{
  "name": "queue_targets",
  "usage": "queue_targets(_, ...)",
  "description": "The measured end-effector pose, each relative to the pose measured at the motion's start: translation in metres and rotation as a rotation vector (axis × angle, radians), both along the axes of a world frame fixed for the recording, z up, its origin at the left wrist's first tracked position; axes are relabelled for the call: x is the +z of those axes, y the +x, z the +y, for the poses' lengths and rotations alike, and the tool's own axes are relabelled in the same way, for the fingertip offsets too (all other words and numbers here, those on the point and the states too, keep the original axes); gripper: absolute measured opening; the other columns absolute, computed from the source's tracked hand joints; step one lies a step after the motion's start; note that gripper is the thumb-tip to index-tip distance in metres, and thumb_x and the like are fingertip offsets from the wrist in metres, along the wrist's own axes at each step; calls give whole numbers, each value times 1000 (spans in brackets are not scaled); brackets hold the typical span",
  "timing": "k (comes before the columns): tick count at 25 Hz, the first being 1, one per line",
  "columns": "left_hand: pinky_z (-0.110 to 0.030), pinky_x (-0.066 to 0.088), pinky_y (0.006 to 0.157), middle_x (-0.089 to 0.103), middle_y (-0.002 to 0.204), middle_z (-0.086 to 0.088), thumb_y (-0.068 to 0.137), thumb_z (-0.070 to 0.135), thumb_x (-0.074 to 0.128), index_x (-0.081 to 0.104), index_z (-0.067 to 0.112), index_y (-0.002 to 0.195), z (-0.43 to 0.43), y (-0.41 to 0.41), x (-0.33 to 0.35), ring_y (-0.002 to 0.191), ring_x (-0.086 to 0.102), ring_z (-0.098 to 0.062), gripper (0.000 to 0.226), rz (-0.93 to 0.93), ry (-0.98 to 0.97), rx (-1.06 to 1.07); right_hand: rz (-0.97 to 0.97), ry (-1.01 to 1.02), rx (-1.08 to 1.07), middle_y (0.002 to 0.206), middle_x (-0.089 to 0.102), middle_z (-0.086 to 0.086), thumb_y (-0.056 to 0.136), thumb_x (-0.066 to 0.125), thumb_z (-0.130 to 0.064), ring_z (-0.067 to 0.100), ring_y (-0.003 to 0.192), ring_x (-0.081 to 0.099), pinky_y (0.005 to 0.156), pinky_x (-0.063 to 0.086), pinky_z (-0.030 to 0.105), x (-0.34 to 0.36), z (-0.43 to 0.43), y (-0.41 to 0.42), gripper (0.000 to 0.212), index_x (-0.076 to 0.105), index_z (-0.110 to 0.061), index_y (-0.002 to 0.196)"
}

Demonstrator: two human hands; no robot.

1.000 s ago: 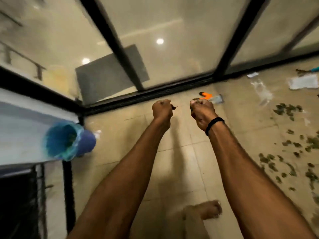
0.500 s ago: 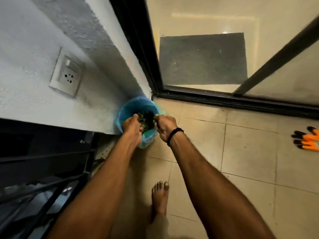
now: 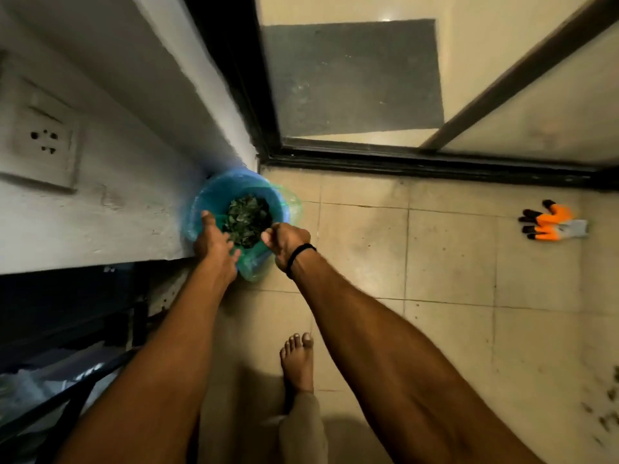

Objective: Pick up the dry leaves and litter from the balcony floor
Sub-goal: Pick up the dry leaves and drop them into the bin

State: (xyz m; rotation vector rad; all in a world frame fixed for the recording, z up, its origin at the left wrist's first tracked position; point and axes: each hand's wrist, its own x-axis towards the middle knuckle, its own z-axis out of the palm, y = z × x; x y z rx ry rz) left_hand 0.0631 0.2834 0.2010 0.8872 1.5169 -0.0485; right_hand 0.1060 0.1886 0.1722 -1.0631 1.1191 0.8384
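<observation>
A blue bin (image 3: 205, 197) with a green plastic liner stands in the corner where the white wall meets the door frame. Dry green-brown leaves (image 3: 249, 217) fill its inside. My left hand (image 3: 214, 241) is over the bin's near left rim, fingers stretched out and relaxed, holding nothing. My right hand (image 3: 286, 239), with a black band on the wrist, hovers at the near right rim. Its fingers are curled under and nothing shows in them. A few loose leaf bits (image 3: 606, 420) lie on the tiles at the far right edge.
An orange and grey glove pair (image 3: 549, 222) lies on the beige tiles to the right. The black sliding-door track (image 3: 435, 162) runs behind the bin. A wall socket (image 3: 40, 145) is on the left. My bare foot (image 3: 298, 363) stands below the bin. Dark railing fills the lower left.
My view swung from the littered floor to the bin. Both fists came over the bin, and my left hand has opened; more leaves now lie in the bin.
</observation>
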Motion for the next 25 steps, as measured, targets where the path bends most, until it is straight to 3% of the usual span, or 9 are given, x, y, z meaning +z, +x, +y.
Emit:
queue_targets(2,-28,57,70,64,113,-12,99,58,43,59,13,118,-29,0,-11,93,66,-20,51,9,105,-101,-24,-21,24,71,56,8,88,55,6,15,55,53,56,55,25,4,-27,-2,19,57,-8,75)
queue_targets(4,-22,50,48,64,81,-5,98,56,47,60,18,88,-67,4,-16,59,59,-10,41,24,211,-225,-43,10,102,82,59,6,89,54,-1,15,65,58,71,55,28,7,-65,-2,22,55,-17,73)
queue_targets(6,-21,45,48,58,66,2,97,54,49,58,19,81,-112,9,-19,50,52,-6,39,18,256,-396,6,21,91,89,60,4,88,56,-4,18,81,60,85,56,33,2,-111,-2,26,52,-20,69)
queue_targets(8,-20,43,51,56,67,4,99,52,47,55,22,80,-173,13,-16,54,52,-6,36,-12,220,-532,-19,-68,-2,75,61,1,82,61,0,21,81,60,85,56,36,-2,-176,-7,26,56,-17,64)
queue_targets(12,-26,50,59,62,76,-4,100,41,52,63,12,94,-315,14,-6,63,58,-14,31,-67,259,-707,-67,-185,-264,55,60,0,81,64,-2,20,56,59,75,61,42,-4,-327,-27,21,65,-15,64)
queue_targets(18,-37,59,74,70,89,-9,97,49,56,64,7,109,-547,-28,-4,78,68,-21,45,-83,315,-1090,6,-309,-536,59,63,0,84,63,-6,21,63,64,80,60,39,2,-566,-97,15,68,-15,74)
queue_targets(21,-37,58,75,69,90,-6,98,46,56,62,12,107,-661,-60,-1,81,68,-19,36,-140,309,-1309,20,-323,-660,63,65,3,82,59,-3,21,66,62,72,58,31,5,-674,-135,18,67,-17,75)
queue_targets(25,-33,56,75,71,93,-5,96,39,60,65,15,102,-769,-109,-23,82,67,-20,24,-70,383,-1556,26,-380,-693,63,65,3,81,54,0,18,60,58,61,49,26,-10,-786,-187,24,67,-19,75)
